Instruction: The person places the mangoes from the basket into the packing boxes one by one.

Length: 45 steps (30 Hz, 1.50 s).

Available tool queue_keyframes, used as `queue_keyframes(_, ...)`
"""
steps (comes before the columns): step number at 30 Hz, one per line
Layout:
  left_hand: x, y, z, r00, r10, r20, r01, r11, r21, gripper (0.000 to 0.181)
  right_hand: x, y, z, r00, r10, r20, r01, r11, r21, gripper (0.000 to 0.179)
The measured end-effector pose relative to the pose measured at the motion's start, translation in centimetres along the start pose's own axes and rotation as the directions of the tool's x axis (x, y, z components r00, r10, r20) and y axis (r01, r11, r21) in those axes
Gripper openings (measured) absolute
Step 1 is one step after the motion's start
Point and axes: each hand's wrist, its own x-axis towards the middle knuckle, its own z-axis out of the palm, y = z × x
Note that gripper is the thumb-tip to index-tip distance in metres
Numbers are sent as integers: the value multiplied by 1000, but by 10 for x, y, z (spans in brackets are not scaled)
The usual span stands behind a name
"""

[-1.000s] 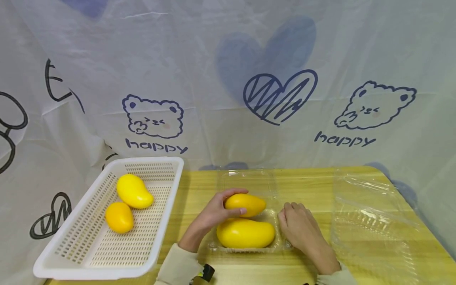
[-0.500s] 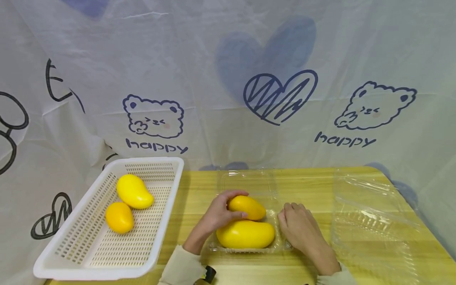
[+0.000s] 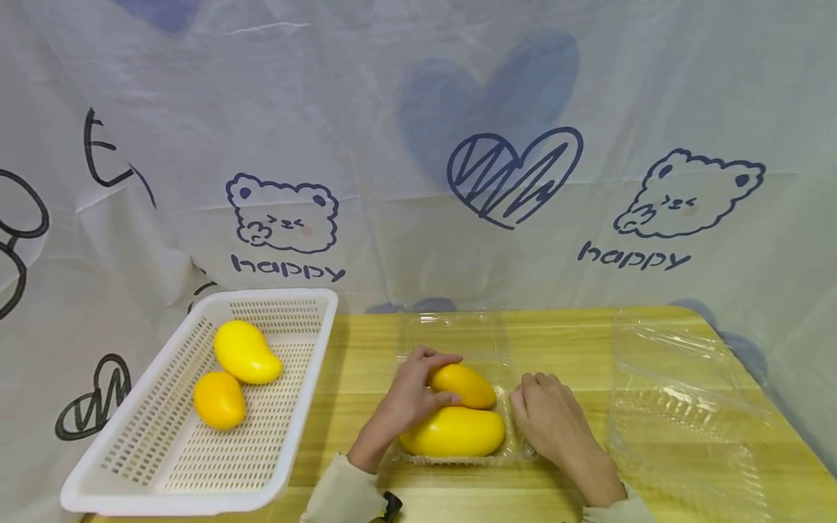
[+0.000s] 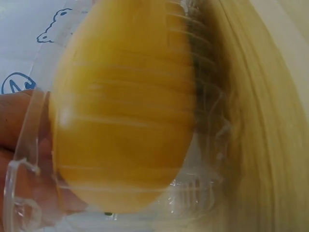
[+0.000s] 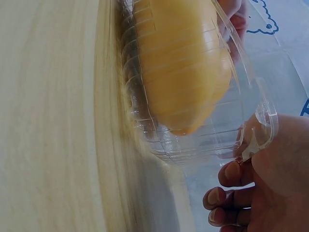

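A clear plastic clamshell box (image 3: pixel 514 436) lies on the table with its lid (image 3: pixel 451 330) folded back. Inside it, two yellow mangoes lie one behind the other: the front mango (image 3: pixel 454 432) and the smaller rear mango (image 3: pixel 467 385). My left hand (image 3: pixel 412 396) holds the left end of the rear mango, thumb in front and fingers behind. At the box's right side, my right hand (image 3: pixel 552 414) pinches the rim near its front corner; its curled fingers (image 5: pixel 231 198) show in the right wrist view. Through the box wall, the left wrist view shows a blurred front mango (image 4: pixel 125 106).
A white slotted basket (image 3: pixel 314 363) at the left holds a yellow mango (image 3: pixel 245 352) and an orange-yellow mango (image 3: pixel 219 401). Another clear plastic box (image 3: pixel 680 414) stands open at the right of the wooden table (image 3: pixel 569 334). A printed cloth (image 3: pixel 392 240) hangs behind.
My left hand and the rear mango have shifted right and slightly toward me, settling the mango close behind the front one. My right hand has stayed at the box rim.
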Motion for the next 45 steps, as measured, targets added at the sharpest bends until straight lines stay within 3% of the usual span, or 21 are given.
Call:
queue_keyframes(5, 0, 0, 1, 1000, -3, -4, 3, 1000, 29, 49, 0, 1, 0, 1000, 3, 10, -3, 1000, -1, 24)
queue_keyframes(12, 0, 0, -1, 999, -23, 32, 24, 999, -24, 41, 0, 1, -2, 1000, -5, 3, 5, 1000, -2, 24)
queue_keyframes(28, -2, -1, -4, 973, -112, 200, 113, 994, 10, 42, 0, 0, -2, 1000, -19, 1, 19, 1000, -18, 27)
queue_keyframes(45, -1, -1, -3, 983, -122, 138, 129, 991, -44, 30, 2, -1, -6, 999, -39, 8, 39, 998, -41, 27)
